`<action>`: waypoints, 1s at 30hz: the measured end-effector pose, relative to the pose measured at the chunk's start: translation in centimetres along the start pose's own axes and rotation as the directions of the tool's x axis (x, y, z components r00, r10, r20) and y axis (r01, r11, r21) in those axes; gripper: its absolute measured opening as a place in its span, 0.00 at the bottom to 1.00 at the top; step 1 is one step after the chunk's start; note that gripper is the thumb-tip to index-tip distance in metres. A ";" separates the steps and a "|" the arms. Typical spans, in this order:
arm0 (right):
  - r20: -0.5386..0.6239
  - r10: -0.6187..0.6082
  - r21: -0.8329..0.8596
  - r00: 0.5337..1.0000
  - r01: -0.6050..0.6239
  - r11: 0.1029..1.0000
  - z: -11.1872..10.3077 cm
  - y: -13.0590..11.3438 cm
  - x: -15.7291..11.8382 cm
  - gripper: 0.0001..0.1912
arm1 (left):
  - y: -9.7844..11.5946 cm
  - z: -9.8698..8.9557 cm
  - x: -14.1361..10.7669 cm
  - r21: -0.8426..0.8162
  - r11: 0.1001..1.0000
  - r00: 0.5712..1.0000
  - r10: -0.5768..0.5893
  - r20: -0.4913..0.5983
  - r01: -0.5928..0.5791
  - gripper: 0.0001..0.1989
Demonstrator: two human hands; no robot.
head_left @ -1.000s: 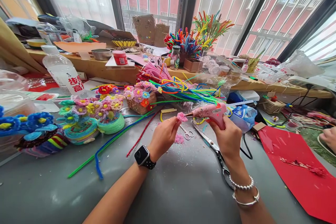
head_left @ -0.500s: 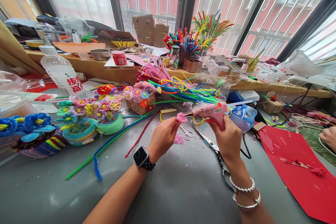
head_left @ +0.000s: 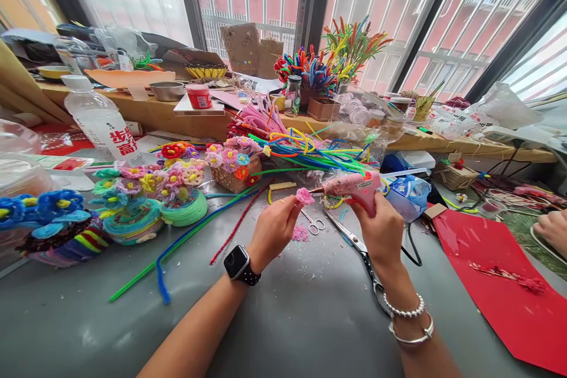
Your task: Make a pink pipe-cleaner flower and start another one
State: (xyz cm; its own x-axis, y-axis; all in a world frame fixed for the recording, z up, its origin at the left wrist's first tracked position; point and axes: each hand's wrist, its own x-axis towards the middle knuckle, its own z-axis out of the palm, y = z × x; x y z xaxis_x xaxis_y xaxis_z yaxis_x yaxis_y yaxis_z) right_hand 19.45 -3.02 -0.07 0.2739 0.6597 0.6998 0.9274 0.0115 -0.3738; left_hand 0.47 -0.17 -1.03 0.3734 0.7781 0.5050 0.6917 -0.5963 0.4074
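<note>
Between the fingertips of my left hand (head_left: 275, 225) is a small pink pipe-cleaner flower (head_left: 305, 195), held up above the table. My right hand (head_left: 380, 229) is wrapped round the handle of a pink glue gun (head_left: 349, 186). Its nozzle points left and sits right at the flower's edge; whether it touches, I cannot tell. Below them on the table lie a second pink fuzzy piece (head_left: 300, 233) and small scissors (head_left: 315, 224). Large scissors with dark handles (head_left: 361, 248) lie beside and partly behind my right wrist.
Pipe-cleaner flower pots (head_left: 183, 207) stand at the left, by a water bottle (head_left: 100, 121). Loose green and blue pipe cleaners (head_left: 163, 271) cross the grey table (head_left: 283, 319). Bundled stems (head_left: 305, 150) lie at the back. A red sheet (head_left: 491, 260) is at right, near another person's hand (head_left: 551, 230).
Both hands keep nearly the same pose, with the flower still at the glue gun's nozzle. The whole view has shifted slightly.
</note>
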 end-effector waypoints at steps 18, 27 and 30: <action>-0.014 -0.018 -0.017 1.000 0.018 1.000 -0.2 -0.1 -0.1 0.25 | 0.1 -0.1 0.0 -0.008 1.000 1.000 -0.003 0.006 0.003 0.14; -0.044 -0.044 0.020 0.998 0.045 0.999 0.0 0.2 -0.2 0.23 | 0.1 -0.1 0.0 -0.003 1.000 1.000 0.003 -0.023 -0.003 0.14; -0.040 -0.043 0.021 0.998 0.044 0.999 0.0 0.2 -0.2 0.23 | 0.1 0.0 0.0 0.002 1.000 1.000 0.001 -0.014 -0.001 0.14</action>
State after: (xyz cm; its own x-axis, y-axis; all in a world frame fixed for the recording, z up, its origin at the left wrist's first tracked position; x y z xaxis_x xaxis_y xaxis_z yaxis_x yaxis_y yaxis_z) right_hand 19.61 -3.13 -0.29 0.2435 0.6277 0.7394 0.9330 0.0568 -0.3555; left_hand 0.51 -0.22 -0.99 0.3654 0.7746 0.5162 0.6927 -0.5967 0.4051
